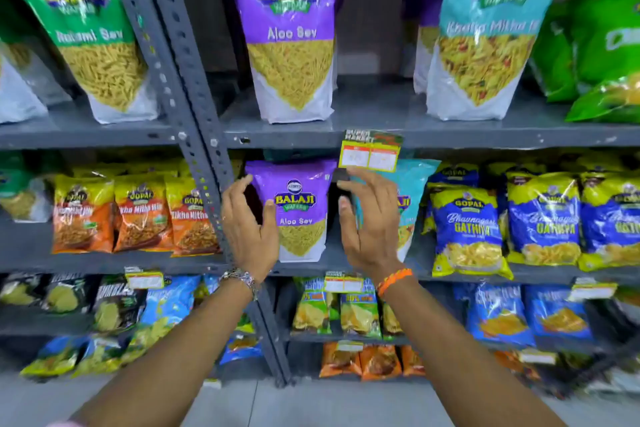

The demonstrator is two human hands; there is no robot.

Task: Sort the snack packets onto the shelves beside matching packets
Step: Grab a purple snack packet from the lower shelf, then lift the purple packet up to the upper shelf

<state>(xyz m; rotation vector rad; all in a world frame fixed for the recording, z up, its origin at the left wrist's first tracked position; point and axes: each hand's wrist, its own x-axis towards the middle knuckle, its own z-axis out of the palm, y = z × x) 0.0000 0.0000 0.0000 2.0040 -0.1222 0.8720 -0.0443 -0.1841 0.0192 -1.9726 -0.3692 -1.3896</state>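
Note:
A small purple Aloo Sev packet (300,210) stands upright on the middle shelf (381,269), just right of the grey upright post. My left hand (247,229) curves around its left edge with fingers apart; the thumb tip lies over the packet's front. To the packet's right, my right hand (369,218) is spread in front of a teal packet (414,191), a dark gap separating it from the purple one. A large purple Aloo Sev packet (292,35) stands on the shelf above.
Perforated grey post (194,107) runs diagonally left of my hands. Orange-yellow Gopal packets (142,215) fill the middle shelf's left, blue Gathiya packets (540,222) its right. A price tag (369,154) hangs above my right hand. Lower shelves hold several small packets.

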